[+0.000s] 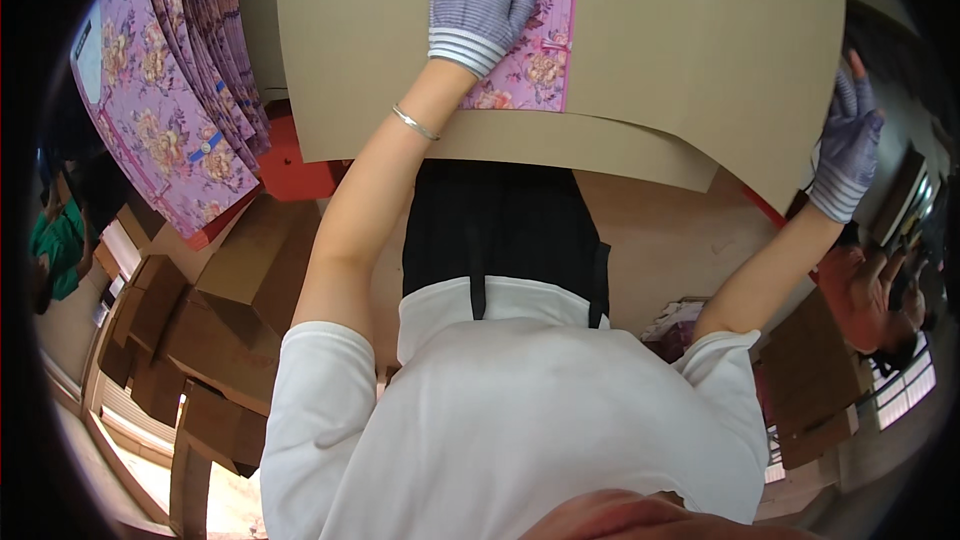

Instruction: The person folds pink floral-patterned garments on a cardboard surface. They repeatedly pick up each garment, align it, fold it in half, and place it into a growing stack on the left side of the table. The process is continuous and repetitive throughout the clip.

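Observation:
My left hand (478,2), in a purple-grey striped glove with fingertips bare on some fingers, lies flat with fingers spread on a flat purple-pink floral piece (545,65). That piece has a bright pink edge and a small pink tie; its far end runs out of the view. Beneath it is a large tan cardboard sheet (690,50). At the sheet's right edge, my right hand (850,140), gloved alike, is raised with its fingers apart. Nothing shows in it.
A thick stack of similar floral pieces (165,130) stands at the left, beside a red surface (295,155). Brown cardboard boxes (255,260) sit on the lower left. A person in green (62,250) is at the far left, another in orange-red (855,290) at the right.

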### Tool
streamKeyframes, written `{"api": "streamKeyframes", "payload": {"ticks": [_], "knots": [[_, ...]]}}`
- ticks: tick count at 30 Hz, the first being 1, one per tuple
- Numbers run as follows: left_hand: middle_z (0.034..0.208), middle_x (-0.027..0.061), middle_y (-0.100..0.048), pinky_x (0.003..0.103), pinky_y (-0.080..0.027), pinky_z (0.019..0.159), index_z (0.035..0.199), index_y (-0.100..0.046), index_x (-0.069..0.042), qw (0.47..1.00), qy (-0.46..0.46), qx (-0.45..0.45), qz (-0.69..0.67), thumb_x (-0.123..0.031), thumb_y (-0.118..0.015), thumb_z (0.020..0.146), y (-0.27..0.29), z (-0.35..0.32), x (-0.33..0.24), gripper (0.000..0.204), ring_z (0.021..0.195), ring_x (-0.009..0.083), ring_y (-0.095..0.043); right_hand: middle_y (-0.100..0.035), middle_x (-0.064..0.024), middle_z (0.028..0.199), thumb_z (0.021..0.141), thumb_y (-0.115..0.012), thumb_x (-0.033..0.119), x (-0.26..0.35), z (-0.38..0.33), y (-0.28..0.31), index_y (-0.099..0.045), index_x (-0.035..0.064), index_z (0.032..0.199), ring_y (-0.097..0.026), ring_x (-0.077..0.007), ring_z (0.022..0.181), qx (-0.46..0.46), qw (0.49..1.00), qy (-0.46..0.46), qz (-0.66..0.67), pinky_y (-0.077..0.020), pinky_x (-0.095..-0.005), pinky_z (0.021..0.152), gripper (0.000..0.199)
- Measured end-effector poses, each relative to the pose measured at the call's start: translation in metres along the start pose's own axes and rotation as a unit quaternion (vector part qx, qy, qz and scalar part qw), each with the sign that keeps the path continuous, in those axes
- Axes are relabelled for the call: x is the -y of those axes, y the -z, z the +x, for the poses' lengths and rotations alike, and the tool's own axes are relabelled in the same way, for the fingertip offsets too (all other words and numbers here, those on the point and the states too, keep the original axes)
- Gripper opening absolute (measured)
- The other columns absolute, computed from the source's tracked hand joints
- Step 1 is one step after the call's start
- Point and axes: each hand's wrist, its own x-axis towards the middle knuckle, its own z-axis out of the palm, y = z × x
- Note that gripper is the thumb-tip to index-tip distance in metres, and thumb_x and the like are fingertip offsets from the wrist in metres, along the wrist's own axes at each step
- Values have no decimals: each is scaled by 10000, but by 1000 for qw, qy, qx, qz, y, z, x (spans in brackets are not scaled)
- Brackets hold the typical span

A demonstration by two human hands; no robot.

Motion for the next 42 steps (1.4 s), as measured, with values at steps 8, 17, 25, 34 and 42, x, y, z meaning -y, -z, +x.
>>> {"api": "streamKeyframes", "payload": {"ticks": [8, 17, 25, 34, 42], "knots": [[1462, 199, -399, 647, -231, 1099, 1227, -555, -29, 1000, -4, 13, -9, -280, -557, 784, 9, 4, -2, 509, 1346, 444, -346, -472, -145, 1415, 862, -584, 407, -129, 62, -134, -548, 87, 1244, -392, -370, 1325, -76, 797, 225, -556, -335, -498, 1044, 500], [1407, 156, -463, 616, -269, 1054, 1145, -618, -62, 999, -18, -28, -17, -267, -603, 787, 6, 5, 3, 413, 1307, 391, -400, -475, -67, 1449, 794, -656, 444, -163, 70, -156, -612, 198, 1258, -376, -342, 1350, -96, 621, 212, -749, -274, -588, 1063, 527], [1487, 131, -409, 642, -217, 1089, 1205, -597, -38, 1000, -1, 19, -21, -292, -614, 788, 3, 5, 5, 489, 1362, 413, -348, -498, 24, 1427, 737, -686, 534, -175, 86, -151, -671, 253, 1182, -350, -304, 1363, -99, 649, 231, -718, -218, -723, 987, 526], [1510, 128, -384, 643, -193, 1108, 1223, -601, -38, 999, 5, 38, -30, -279, -623, 802, 5, 5, 4, 486, 1392, 407, -316, -489, 42, 1432, 721, -665, 645, -170, 113, -163, -618, 325, 1265, -360, -279, 1351, -127, 614, 214, -749, -231, -696, 998, 632], [1526, 119, -366, 642, -174, 1120, 1253, -587, -47, 998, 13, 55, -24, -292, -607, 818, 6, 5, 3, 500, 1412, 397, -293, -501, 60, 1421, 715, -662, 648, -172, 114, -161, -619, 327, 1264, -376, -273, 1335, -130, 612, 227, -746, -236, -689, 986, 638]]}}
